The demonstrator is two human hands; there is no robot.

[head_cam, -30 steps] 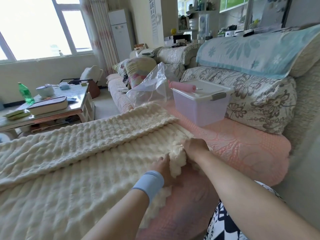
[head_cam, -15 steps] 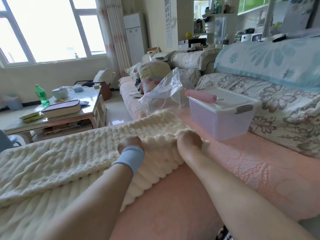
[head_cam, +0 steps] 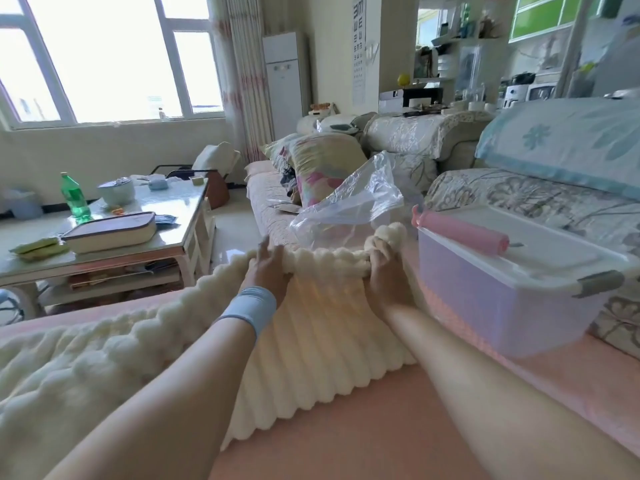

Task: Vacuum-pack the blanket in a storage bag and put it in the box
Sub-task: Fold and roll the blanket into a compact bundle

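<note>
The fingers [head_cam: 264, 249] of the left hand [head_cam: 268, 268] curled over the far, rolled edge of the cream blanket [head_cam: 311, 334], and the right hand [head_cam: 388, 275] clenched a bunched corner of the same edge, so both were grasping it. A blue wristband [head_cam: 251, 306] sat on the left wrist. The blanket lay across the pink sofa [head_cam: 346, 438], its held edge just beside the clear storage bag [head_cam: 349, 202]. The plastic box [head_cam: 502, 306] stood near the right hand, a pink pump [head_cam: 460, 233] on its lid [head_cam: 554, 258]. Further left, a tabletop [head_cam: 173, 230] carried a green bottle [head_cam: 74, 197].
</note>
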